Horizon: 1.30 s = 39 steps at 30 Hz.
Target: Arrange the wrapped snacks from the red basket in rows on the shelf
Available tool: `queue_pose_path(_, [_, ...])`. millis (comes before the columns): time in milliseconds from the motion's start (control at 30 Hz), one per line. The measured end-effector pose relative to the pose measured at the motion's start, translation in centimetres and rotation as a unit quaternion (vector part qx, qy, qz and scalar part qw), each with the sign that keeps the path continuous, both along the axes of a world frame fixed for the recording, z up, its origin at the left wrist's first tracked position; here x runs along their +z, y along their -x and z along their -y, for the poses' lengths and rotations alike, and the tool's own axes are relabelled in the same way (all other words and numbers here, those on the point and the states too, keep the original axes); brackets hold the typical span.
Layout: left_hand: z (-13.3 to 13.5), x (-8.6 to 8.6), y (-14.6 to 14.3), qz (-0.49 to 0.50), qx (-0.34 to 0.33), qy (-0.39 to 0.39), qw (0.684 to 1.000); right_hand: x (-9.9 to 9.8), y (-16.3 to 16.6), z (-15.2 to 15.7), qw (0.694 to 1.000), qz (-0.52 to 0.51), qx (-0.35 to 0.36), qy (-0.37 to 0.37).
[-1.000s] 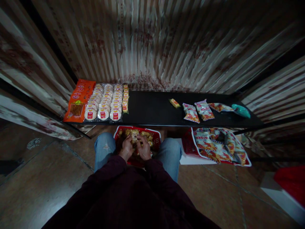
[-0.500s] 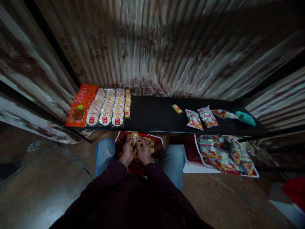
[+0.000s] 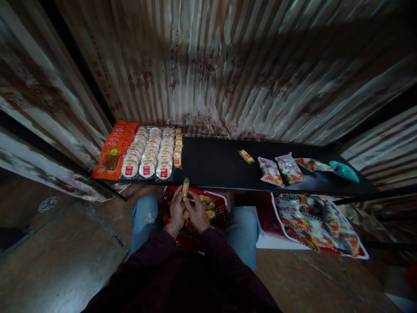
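Observation:
A small yellow-wrapped snack packet [image 3: 185, 188] stands upright between my two hands, just in front of the shelf's edge. My left hand [image 3: 176, 212] is closed with its fingertips on the packet's left side. My right hand [image 3: 197, 212] is closed too, its thumb and fingers at the packet's lower right. Below both hands is a red basket [image 3: 222, 204] with a white rim, holding several more yellow packets [image 3: 208, 204]. On the black shelf [image 3: 208, 163], a column of yellow packets [image 3: 177, 150] lies beside the rows of round white crackers [image 3: 163, 169].
An orange bag [image 3: 112, 152] lies at the shelf's left end. Farther right are a lone yellow packet [image 3: 246, 156], red-and-white snack bags [image 3: 289, 168] and a teal bag [image 3: 344, 171]. Below, another red basket [image 3: 265, 219] holds similar bags. Patterned curtain [image 3: 208, 65] hangs behind.
The packet in my hands has turned from showing its broad face to a narrow, upright edge. The view has shifted slightly, so the shelf sits a little lower.

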State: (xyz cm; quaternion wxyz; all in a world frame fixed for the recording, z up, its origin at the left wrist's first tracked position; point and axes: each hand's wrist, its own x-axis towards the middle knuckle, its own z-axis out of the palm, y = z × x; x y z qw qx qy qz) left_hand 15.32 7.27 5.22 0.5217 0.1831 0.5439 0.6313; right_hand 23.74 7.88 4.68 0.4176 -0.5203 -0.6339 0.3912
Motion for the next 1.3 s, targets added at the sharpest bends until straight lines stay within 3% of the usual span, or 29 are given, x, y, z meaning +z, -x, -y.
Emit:
queue_pose_path(233, [-0.6, 1.2, 0.6, -0.137, -0.018, -0.035, 0.990, 0.2, 1.1, -2.2, 0.999, -0.010, 0.006, 0.039])
queue_pose_path(600, [-3.6, 0.2, 1.8, -0.271, 0.001, -0.036, 0.962, -0.1, 2.2, -6.5, 0.999, 0.029, 0.013, -0.011])
queue_pose_path(867, [-6.3, 0.2, 2.6, -0.380, 0.012, -0.020, 0.925, 0.7, 3.8, -8.7, 0.997, 0.077, -0.013, 0.028])
queue_pose_path(1300, [-7.5, 0.8, 2.8, -0.405, 0.007, -0.062, 0.912, -0.6, 4.7, -11.0, 0.997, 0.054, -0.048, 0.004])
